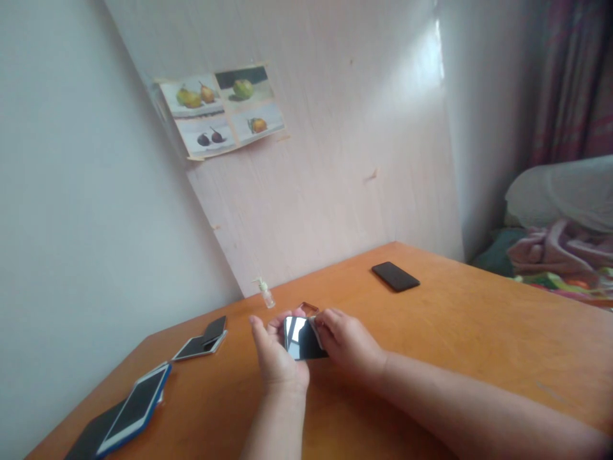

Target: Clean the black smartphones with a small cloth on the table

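Two hands meet at a phone (302, 340) in the head view, held above the table (460, 332), screen up and catching a bright reflection. The left hand (281, 361) grips it from below and the left side, thumb raised clear of the screen. The right hand (348, 338), fingers curled, pinches a pale scrap (314, 330) against the screen's right part; whether it is cloth or paper I cannot tell. Just beyond the hands lies a small brown-edged thing (309, 307), partly hidden, with a clear pump bottle (267, 296) upright near it. A black phone (395, 276) lies farther right. Toward the left edge are a white phone (191, 347), partly covered by something dark, and a blue-cased phone (136, 407).
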The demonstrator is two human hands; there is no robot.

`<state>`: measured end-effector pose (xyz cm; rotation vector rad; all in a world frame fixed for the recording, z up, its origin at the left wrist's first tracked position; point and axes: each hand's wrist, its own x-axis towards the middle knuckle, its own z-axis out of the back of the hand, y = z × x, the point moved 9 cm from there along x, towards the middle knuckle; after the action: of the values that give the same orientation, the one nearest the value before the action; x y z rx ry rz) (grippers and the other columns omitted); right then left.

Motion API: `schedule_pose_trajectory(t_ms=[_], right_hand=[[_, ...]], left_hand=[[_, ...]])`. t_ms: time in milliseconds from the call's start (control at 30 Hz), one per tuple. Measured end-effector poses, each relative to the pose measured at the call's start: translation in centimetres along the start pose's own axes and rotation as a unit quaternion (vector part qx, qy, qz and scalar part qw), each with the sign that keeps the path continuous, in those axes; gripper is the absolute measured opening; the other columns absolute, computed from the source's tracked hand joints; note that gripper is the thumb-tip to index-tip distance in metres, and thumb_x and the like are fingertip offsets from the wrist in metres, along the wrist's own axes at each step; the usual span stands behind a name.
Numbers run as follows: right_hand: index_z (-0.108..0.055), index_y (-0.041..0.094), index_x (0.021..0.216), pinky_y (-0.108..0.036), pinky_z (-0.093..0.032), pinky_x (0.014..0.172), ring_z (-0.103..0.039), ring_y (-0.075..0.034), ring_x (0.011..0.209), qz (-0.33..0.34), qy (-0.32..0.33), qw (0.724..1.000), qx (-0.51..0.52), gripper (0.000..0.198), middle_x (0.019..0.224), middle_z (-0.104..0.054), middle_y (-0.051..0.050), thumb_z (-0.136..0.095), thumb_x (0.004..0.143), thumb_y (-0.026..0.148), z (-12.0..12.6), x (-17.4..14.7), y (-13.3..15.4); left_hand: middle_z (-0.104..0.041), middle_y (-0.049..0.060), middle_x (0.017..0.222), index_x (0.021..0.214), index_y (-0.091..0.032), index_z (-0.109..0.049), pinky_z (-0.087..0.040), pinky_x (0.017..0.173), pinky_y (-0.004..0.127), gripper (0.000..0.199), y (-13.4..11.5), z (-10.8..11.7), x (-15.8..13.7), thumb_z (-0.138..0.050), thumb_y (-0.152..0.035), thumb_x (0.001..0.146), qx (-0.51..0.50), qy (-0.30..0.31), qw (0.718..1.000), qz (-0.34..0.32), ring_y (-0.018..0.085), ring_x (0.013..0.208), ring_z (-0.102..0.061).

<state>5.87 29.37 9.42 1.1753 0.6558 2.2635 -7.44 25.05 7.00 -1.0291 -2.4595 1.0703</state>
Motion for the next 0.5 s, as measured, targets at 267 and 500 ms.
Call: schedule_pose_trajectory(t_ms=[267,500], right_hand=[[-0.051,0.017,0.127,-0.026,-0.039,0.062,-0.062,-0.018,0.074,0.043,0.1,0.978,-0.18,0.041,0.097,-0.067,-0.01,-0.046,0.086,0.015,-1.3,-0.9,2.4],[-0.052,0.016,0.112,-0.028,-0.029,0.05,-0.061,-0.018,0.061,0.102,0.117,0.965,-0.214,0.025,0.081,-0.07,-0.007,-0.046,0.089,0.023,-1.3,-1.8,5.0]], left_hand=[[-0.071,0.009,0.071,0.073,-0.017,-0.058,-0.053,0.076,0.041,0.055,0.1,0.4,-0.1,-0.042,-0.069,0.083,-0.002,-0.017,1.0,0.015,0.023,0.067,-0.068],[-0.071,0.009,0.072,0.073,-0.017,-0.058,-0.053,0.079,0.041,0.058,0.6,0.7,0.3,-0.043,-0.072,0.081,-0.004,-0.011,0.999,0.03,0.023,0.068,-0.069]])
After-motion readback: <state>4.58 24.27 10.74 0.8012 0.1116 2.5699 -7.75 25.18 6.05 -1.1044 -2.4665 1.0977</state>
